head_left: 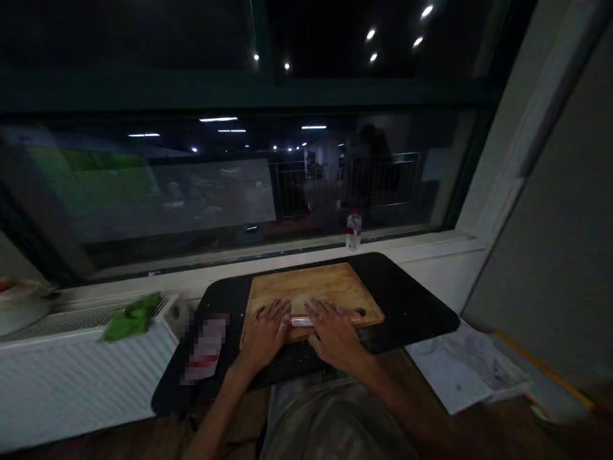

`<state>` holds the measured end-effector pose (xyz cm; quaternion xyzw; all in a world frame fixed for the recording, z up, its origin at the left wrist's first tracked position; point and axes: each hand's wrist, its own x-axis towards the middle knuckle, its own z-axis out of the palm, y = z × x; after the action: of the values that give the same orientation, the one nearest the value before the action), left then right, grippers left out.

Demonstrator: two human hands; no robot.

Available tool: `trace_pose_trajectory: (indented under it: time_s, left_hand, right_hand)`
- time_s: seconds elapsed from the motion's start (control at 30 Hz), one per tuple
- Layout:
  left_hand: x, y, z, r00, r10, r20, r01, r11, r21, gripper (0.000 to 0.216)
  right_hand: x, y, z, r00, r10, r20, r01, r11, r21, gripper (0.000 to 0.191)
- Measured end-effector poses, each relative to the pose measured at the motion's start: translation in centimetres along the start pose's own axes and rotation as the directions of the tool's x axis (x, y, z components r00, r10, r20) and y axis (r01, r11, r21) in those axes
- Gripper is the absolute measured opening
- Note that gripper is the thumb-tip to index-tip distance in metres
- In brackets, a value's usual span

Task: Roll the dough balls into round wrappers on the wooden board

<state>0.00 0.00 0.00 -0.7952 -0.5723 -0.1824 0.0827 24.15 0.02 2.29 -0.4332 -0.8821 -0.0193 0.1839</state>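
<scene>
My left hand (269, 332) lies palm down near the front of a wooden cutting board (306, 278), fingers stretched out. Beside it, my right hand (332, 332) is also laid flat, with its fingers spread. Both hands rest over the ends of a short pale cylinder with red along its edge (301, 321); only its middle shows between them. A pale patch, perhaps dough (301, 300), appears just beyond the cylinder, partly covered by the fingers. To the right of my right hand is a dark oval spot (361, 312) on the board.
The board rests on a black table (412, 306). A pixelated packet (205, 351) lies at left. On the sill stands a bottle with a red cap (353, 231). A green cloth-like item (134, 317) drapes over the radiator (86, 377). Papers (460, 364) are at lower right.
</scene>
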Motion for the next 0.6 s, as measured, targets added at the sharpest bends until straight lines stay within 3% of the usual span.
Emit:
trace_pose_trajectory:
  time_s: [0.33, 0.6]
  left_hand:
    - [-0.1, 0.5, -0.3, 0.999, -0.006, -0.048, 0.005, 1.000, -0.011, 0.054]
    - [3.8, 0.5, -1.6, 0.998, -0.042, 0.043, 0.039, 0.997, 0.064, 0.056]
  right_hand:
    - [-0.3, 0.0, 0.7, 0.998, 0.015, -0.054, -0.016, 1.000, -0.022, 0.061]
    - [3.6, 3.0, 0.0, 0.999, 0.022, 0.046, -0.024, 0.999, 0.038, 0.061]
